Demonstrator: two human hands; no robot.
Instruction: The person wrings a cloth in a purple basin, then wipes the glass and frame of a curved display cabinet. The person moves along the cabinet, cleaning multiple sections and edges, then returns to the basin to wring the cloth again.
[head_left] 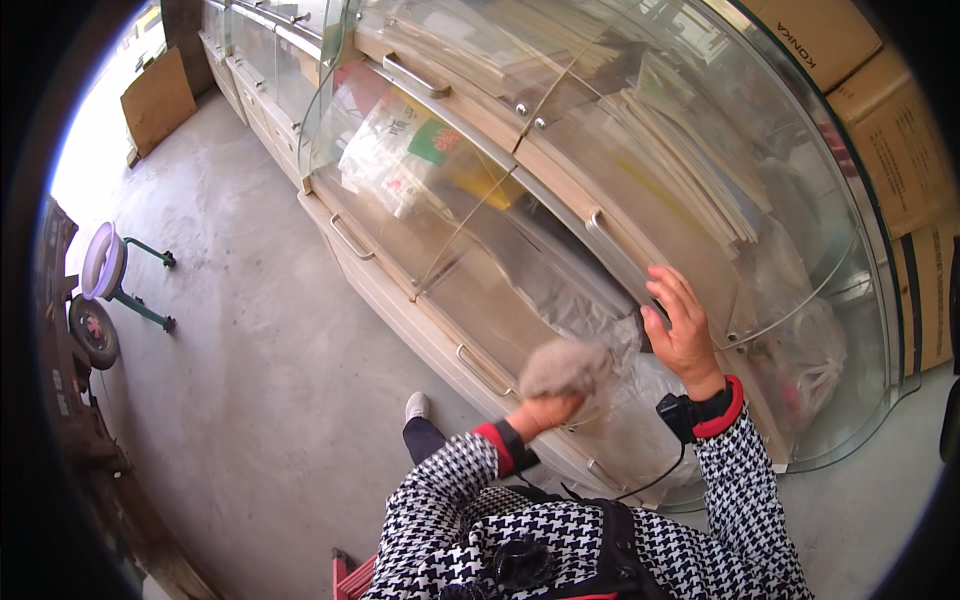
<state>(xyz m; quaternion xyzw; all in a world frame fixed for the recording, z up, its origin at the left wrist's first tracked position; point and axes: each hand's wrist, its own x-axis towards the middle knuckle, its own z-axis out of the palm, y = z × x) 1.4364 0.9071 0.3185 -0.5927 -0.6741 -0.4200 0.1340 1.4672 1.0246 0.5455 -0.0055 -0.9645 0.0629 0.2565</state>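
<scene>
My left hand (548, 410) grips a blurred beige-grey cloth (563, 368) over the glass front of a curved display cabinet (480, 250). My right hand (680, 332) is raised with fingers apart at the metal-edged middle of the glass (620, 280); whether it touches is hard to tell. Behind the panes lie plastic bags (800, 380), long pale boards (690, 165), a green-and-white package (430, 140) and dark grey material. Small metal handles (485, 370) run along the cabinet's wooden rails.
Cardboard boxes (880, 140) are stacked at the right. On the concrete floor (240, 380) at left stand a lilac basin (103, 262) on a green wheeled stand and a tyre (92, 330). A board (158, 100) leans farther back. A red object (350, 575) is by my lower left.
</scene>
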